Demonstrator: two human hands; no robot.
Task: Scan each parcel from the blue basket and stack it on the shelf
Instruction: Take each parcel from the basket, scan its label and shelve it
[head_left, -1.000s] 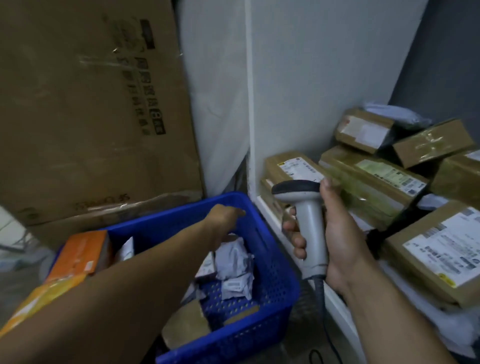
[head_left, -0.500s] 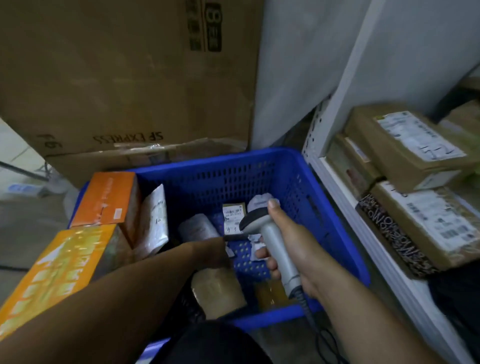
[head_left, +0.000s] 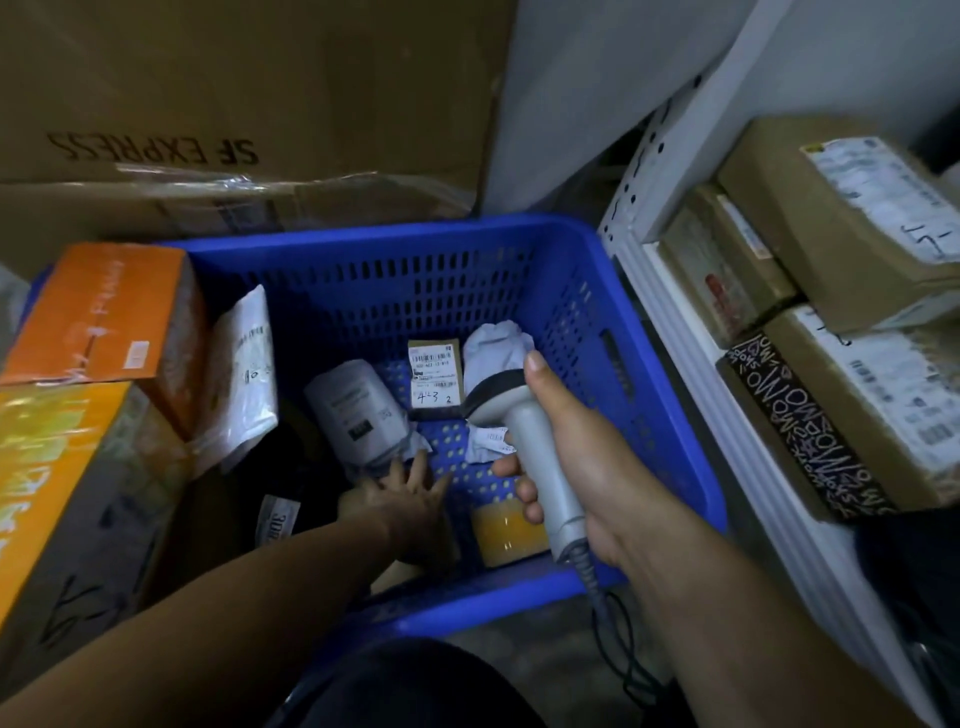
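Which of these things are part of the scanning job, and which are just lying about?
Job: basket, grey parcel, labelled box, scanner, shelf, shelved parcels, left hand, right hand.
Lying about: SF Express carton, wall.

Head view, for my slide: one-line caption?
Right hand grips a scanner over the blue basket while the left hand reaches toward a grey parcel.

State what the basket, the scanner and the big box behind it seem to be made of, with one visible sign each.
Basket: likely moulded plastic, slightly glossy blue; its walls are a grid of regular slots.
Scanner: seemingly hard plastic, smooth pale grey, darker band at the head.
Big box: matt brown cardboard; printed lettering, clear tape on the fold.
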